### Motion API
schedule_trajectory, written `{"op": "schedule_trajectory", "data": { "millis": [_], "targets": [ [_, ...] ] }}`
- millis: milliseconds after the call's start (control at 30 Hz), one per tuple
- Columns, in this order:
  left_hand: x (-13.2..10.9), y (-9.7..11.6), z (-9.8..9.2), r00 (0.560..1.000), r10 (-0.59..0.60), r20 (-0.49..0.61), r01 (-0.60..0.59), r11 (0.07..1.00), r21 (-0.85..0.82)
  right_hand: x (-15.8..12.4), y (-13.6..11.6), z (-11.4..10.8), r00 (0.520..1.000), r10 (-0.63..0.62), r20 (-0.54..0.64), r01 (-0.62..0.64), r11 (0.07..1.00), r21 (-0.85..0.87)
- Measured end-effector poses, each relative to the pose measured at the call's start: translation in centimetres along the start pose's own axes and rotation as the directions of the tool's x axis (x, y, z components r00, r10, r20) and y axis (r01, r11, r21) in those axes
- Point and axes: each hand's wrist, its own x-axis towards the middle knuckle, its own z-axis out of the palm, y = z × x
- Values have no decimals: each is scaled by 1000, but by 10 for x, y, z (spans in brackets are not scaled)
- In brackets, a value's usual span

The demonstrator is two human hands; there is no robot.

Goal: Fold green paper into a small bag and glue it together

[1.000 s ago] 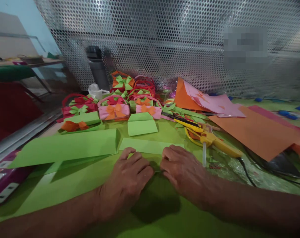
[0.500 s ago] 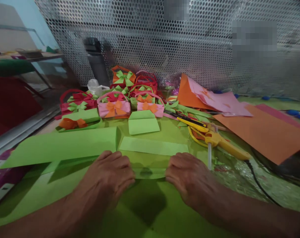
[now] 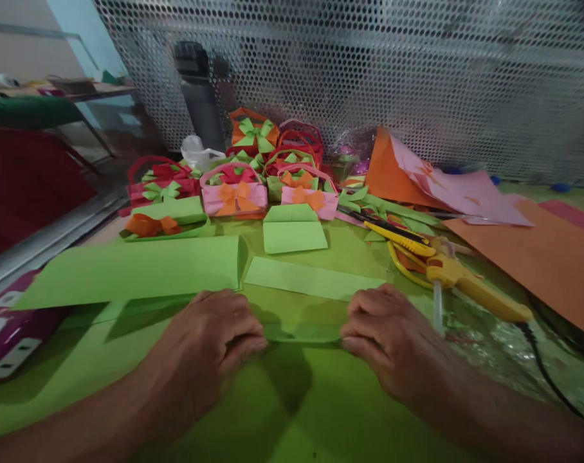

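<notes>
Between my hands a narrow green paper strip (image 3: 304,332) lies close to the green tabletop, its near edge looking folded. The fingers of my left hand (image 3: 219,337) are curled over its left end. At the right end, my right hand (image 3: 391,334) pinches it the same way; fingertips of both hands are partly hidden. Just beyond lies a flat light green paper strip (image 3: 314,278), its right end next to my right knuckles. A folded green paper piece (image 3: 294,235) stands behind that. Left of it rests a large curled green sheet (image 3: 142,270).
Small paper bags with bows (image 3: 237,196) crowd the back, near a dark bottle (image 3: 200,103). At right are a yellow glue gun (image 3: 475,289) with a cord, a yellow cutter (image 3: 401,239) and orange sheets (image 3: 528,257). A purple-and-white object (image 3: 17,328) sits at left.
The camera view has shifted, so the scene appears further right and slightly higher. Both hands keep hold of the strip; they appear slightly further apart.
</notes>
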Motion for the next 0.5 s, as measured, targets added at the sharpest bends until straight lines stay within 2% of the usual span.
{"op": "schedule_trajectory", "data": {
  "millis": [300,500],
  "targets": [
    [3,2,-6,981,-186,62,183,982,47,0,-5,0,992,124,15,-124,992,10],
    [4,-1,-3,982,-187,39,184,980,81,4,-3,1,987,155,47,-155,988,-9]
  ]
}}
